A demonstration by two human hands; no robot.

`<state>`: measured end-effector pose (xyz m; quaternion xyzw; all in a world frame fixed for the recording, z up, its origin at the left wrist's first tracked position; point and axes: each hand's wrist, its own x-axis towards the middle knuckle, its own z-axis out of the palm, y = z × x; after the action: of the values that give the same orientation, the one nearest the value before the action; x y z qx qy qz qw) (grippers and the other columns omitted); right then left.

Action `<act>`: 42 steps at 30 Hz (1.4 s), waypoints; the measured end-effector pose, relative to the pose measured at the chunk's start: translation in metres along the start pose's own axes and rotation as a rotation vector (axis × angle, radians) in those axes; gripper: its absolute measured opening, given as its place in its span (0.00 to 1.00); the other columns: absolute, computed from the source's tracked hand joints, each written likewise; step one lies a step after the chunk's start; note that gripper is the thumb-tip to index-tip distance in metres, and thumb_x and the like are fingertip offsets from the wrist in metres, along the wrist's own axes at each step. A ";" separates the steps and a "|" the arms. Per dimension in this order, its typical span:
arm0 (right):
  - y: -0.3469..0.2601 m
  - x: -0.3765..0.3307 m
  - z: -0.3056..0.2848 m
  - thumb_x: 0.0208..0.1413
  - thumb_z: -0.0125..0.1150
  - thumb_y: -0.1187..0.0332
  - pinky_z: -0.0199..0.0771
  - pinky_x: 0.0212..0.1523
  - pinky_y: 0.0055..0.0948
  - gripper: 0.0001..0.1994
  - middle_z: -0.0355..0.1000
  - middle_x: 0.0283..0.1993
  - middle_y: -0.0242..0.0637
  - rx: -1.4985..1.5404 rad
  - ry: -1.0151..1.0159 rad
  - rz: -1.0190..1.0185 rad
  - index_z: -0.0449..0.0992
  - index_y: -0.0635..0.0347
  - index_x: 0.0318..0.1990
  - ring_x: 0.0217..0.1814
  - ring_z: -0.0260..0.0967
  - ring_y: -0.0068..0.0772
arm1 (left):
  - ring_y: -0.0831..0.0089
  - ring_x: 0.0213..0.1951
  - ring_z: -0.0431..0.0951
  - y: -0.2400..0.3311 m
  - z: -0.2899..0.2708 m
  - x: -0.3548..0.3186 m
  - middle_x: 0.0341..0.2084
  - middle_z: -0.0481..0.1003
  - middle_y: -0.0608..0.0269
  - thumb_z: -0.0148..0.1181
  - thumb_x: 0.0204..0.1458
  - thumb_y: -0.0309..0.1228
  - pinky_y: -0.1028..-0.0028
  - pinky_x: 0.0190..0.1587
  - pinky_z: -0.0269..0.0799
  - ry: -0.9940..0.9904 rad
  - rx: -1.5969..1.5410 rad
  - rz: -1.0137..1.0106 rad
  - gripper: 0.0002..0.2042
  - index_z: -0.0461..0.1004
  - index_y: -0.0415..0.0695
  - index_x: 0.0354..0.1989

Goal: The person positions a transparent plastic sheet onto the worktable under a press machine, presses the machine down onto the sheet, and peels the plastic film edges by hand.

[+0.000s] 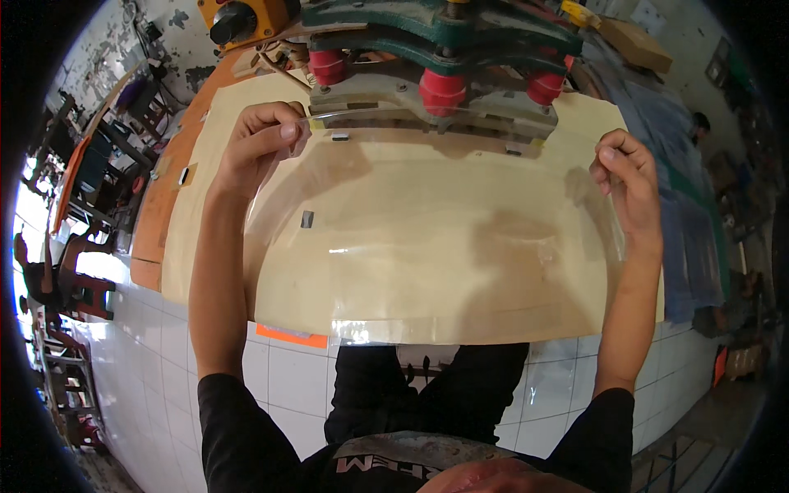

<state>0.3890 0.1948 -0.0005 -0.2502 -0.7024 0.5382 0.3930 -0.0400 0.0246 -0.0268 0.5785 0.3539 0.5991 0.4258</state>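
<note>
A clear plastic sheet [427, 238] spans the space between my two hands, its far edge close to the jaw of a green press machine [444, 41]. My left hand [261, 146] pinches the sheet's far left corner between thumb and fingers. At the far right corner, my right hand [629, 172] has its fingers closed on the sheet's edge. Under the sheet lies a pale yellow work surface [197, 238]. The sheet's near edge hangs by the table's front, above my legs. Red cylindrical mounts [442, 90] sit between the machine's upper frame and its grey lower bar [353, 103].
Small dark blocks [306, 219] are fixed on the work surface. Stacked blue-tinted plastic sheets [686, 214] drape over the right side. A yellow box with a black knob [233, 23] stands back left. An orange piece [292, 335] shows under the front edge; stools [90, 287] stand at left.
</note>
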 end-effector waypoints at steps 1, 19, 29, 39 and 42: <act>0.001 0.000 -0.001 0.54 0.58 0.67 0.59 0.25 0.16 0.06 0.68 0.27 0.26 -0.007 -0.005 0.000 0.73 0.60 0.33 0.27 0.64 0.15 | 0.77 0.25 0.66 0.000 0.000 0.000 0.21 0.69 0.64 0.61 0.47 0.31 0.77 0.30 0.59 -0.001 -0.001 0.002 0.06 0.74 0.41 0.24; -0.001 0.000 0.000 0.54 0.58 0.67 0.59 0.25 0.16 0.06 0.68 0.28 0.26 0.002 -0.004 0.001 0.73 0.60 0.33 0.27 0.64 0.15 | 0.76 0.27 0.66 0.003 0.001 0.000 0.23 0.70 0.63 0.61 0.47 0.30 0.77 0.32 0.61 0.005 -0.025 -0.020 0.06 0.74 0.40 0.25; -0.002 0.000 0.002 0.54 0.58 0.66 0.59 0.24 0.16 0.06 0.68 0.27 0.26 -0.006 -0.001 -0.005 0.73 0.59 0.32 0.27 0.64 0.15 | 0.76 0.27 0.66 0.005 0.002 -0.001 0.23 0.70 0.63 0.61 0.46 0.30 0.77 0.32 0.61 0.003 -0.012 -0.019 0.07 0.74 0.40 0.24; -0.001 0.000 0.002 0.54 0.58 0.67 0.59 0.24 0.16 0.06 0.67 0.26 0.26 -0.018 0.002 -0.011 0.73 0.60 0.33 0.26 0.64 0.15 | 0.76 0.27 0.66 0.004 0.003 -0.001 0.23 0.70 0.63 0.61 0.46 0.31 0.77 0.32 0.61 0.011 -0.016 -0.020 0.07 0.75 0.40 0.25; -0.001 0.000 0.002 0.54 0.58 0.67 0.59 0.24 0.16 0.06 0.67 0.26 0.26 -0.012 -0.002 -0.011 0.73 0.60 0.33 0.26 0.64 0.15 | 0.76 0.27 0.66 0.005 0.003 -0.001 0.23 0.70 0.63 0.61 0.46 0.31 0.77 0.32 0.61 0.015 0.003 -0.017 0.07 0.75 0.39 0.25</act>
<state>0.3875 0.1935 0.0003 -0.2482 -0.7075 0.5320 0.3935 -0.0379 0.0215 -0.0227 0.5714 0.3632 0.5992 0.4272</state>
